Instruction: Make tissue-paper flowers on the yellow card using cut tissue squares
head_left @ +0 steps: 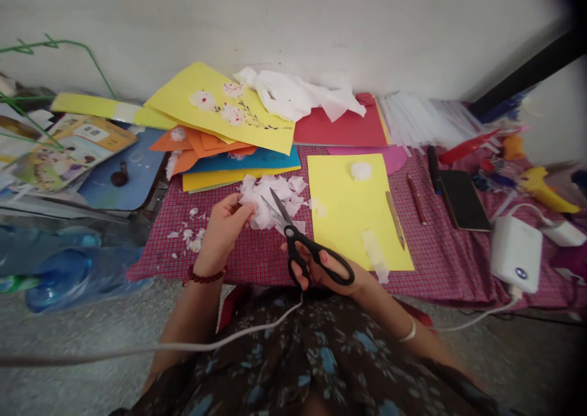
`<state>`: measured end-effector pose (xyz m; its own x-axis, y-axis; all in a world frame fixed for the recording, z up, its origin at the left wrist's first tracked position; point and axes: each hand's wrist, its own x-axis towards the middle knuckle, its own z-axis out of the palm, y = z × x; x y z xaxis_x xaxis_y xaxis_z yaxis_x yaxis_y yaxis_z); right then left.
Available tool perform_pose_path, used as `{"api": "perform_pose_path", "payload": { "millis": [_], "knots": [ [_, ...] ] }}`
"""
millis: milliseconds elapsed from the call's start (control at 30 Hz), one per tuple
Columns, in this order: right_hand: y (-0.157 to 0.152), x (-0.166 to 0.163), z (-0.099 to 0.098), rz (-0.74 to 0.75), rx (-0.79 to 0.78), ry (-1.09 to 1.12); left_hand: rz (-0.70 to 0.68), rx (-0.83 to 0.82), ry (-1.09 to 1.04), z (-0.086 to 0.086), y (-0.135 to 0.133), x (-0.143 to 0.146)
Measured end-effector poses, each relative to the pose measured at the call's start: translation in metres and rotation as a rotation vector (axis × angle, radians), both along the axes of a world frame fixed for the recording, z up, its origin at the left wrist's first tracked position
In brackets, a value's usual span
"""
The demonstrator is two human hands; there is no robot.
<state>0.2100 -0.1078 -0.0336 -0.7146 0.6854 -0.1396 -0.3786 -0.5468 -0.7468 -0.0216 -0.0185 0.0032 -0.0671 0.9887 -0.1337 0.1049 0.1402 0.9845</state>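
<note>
My right hand [323, 263] has its fingers through the black-handled scissors [293, 232]. Their blades are parted and point up and to the left over a loose pile of torn white tissue pieces [275, 199]. At the pile's left edge my left hand [224, 226] has thumb and fingers closed on a piece of white tissue; the piece's outline merges with the pile. To the right lies a yellow sheet of paper [348, 214] with a round white tissue puff [361, 170] near its top and a tissue strip [375, 251] at its lower edge.
Yellow card with white flowers [266, 133] tops a stack of coloured papers. Crumpled white tissue [293, 95] lies behind. A pencil [395, 220], dark phone [464, 200] and white power bank [516, 251] are rightward. Small scraps [193, 240] dot the checked cloth [243, 257]. A white cable [183, 346] crosses low in front.
</note>
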Motion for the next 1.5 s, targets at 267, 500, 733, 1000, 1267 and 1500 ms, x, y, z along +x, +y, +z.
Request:
{"api": "perform_pose_path", "payload": {
  "millis": [267, 500, 733, 1000, 1267, 1500],
  "knots": [
    [-0.008, 0.02, 0.006, 0.097, 0.276, 0.113, -0.095, 0.461, 0.592, 0.002, 0.002, 0.019],
    [-0.016, 0.047, 0.003, 0.148, 0.317, 0.204, -0.594, 0.379, 0.345, 0.005, -0.005, 0.104],
    [-0.031, 0.077, 0.0, 0.149, 0.324, 0.14, -1.206, 0.532, 0.506, -0.007, 0.005, 0.195],
    [-0.043, 0.094, -0.008, 0.041, 0.317, 0.121, -1.331, 0.539, 0.819, -0.016, 0.01, 0.234],
    [-0.039, 0.087, -0.006, 0.084, 0.332, 0.122, -1.108, 0.285, 0.637, -0.019, 0.0, 0.224],
    [-0.044, 0.085, -0.001, 0.079, 0.32, 0.057, -0.515, -0.131, -0.139, -0.008, -0.01, 0.174]
  ]
}}
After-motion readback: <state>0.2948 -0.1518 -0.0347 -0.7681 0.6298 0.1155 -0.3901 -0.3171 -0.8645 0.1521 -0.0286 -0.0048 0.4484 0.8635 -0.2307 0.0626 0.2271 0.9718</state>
